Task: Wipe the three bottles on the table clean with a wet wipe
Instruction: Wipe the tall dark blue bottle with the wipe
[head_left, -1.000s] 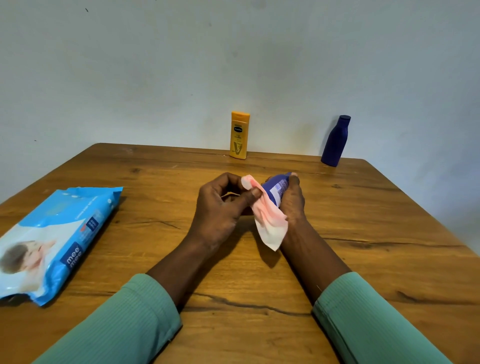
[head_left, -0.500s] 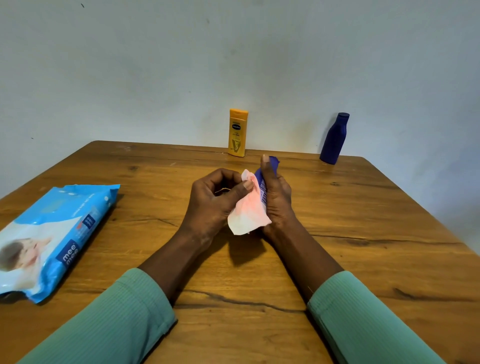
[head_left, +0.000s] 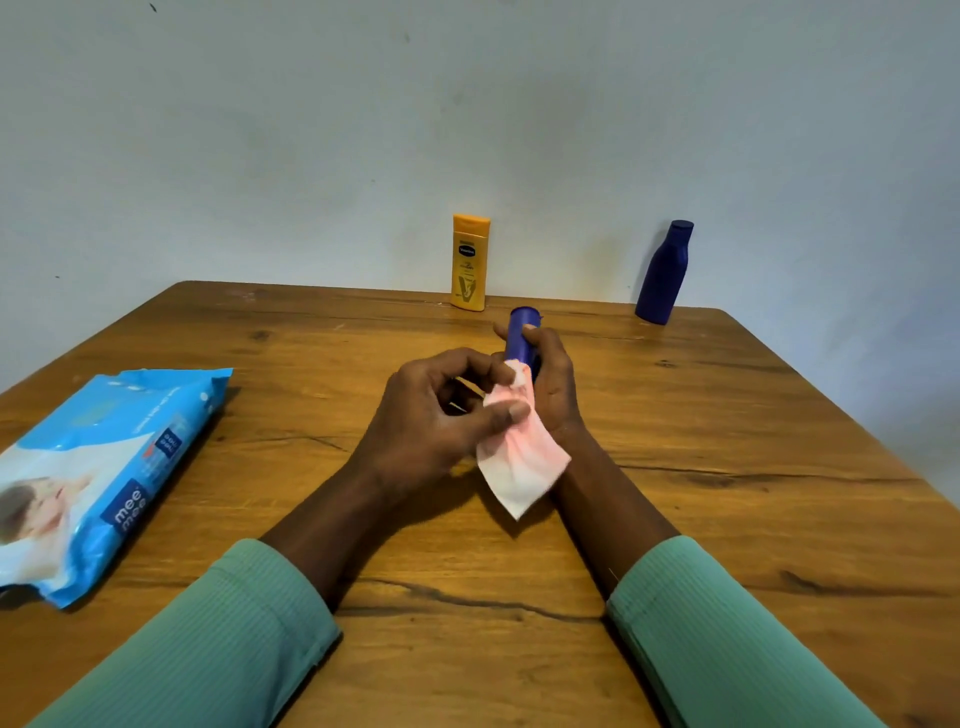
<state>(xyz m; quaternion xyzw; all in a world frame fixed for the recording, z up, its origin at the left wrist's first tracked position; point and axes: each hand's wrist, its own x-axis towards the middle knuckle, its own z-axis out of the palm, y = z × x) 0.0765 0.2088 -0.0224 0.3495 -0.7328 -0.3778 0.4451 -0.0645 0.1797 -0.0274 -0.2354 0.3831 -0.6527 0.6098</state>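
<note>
**Grip of the right hand (head_left: 553, 384) closed round a small dark-blue plastic bottle (head_left: 522, 338), mid-wipe**

Fingers and thumb of the right hand wrap the bottle's middle and lower body. They hold it above the wooden tabletop (head_left: 727, 467), tilted, with one round end pointing away toward the wall. The left hand (head_left: 441, 421) has its own grip closed on a pink-tinged white wet wipe (head_left: 519, 457). It pinches the wipe between thumb and fingertips against the bottle's near side, and the rest of the wipe hangs loose below both hands.

At the far edge stand a flat yellow plastic lotion bottle (head_left: 469, 262), centre, and a tall dark-blue plastic bottle (head_left: 664, 273), to the right. Both are upright and well apart from the hands. A blue plastic pack of wet wipes (head_left: 104, 467) lies flat at the left.

The holding fingers hide much of the bottle, so that part is probably unwiped. Good practice would be to turn the bottle within the right grip and stroke along its length. Bunching the dangling wipe would give firmer contact. Damp plastic may slip, so a snug hold low over the tabletop seems wise.
</note>
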